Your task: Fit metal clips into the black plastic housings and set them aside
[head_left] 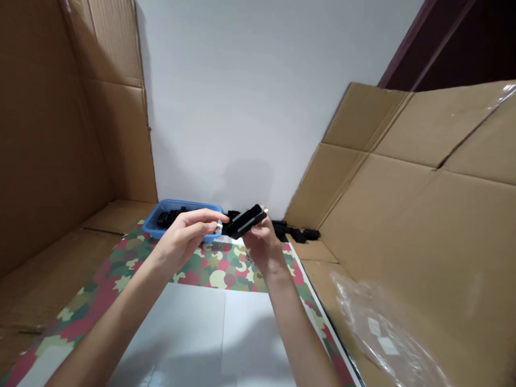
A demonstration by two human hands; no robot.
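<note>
My right hand (262, 242) is shut on a flat black rectangular plastic piece (244, 221), holding it up at the far edge of the mat. My left hand (187, 238) is raised beside it, its fingertips pinching a small silver piece (218, 227) close to the black piece's left end. Behind my left hand stands a blue plastic tray (150, 224) holding several black parts (169, 217). More black parts (288, 231) lie in a row to the right of my right hand. Part of the tray is hidden by my left hand.
A camouflage-patterned mat (226, 266) lies under my hands, with a white sheet (201, 333) on its near part. Cardboard panels (403, 177) stand on both sides, a white wall (242, 97) rises behind, and a clear plastic bag (382, 333) lies at the right.
</note>
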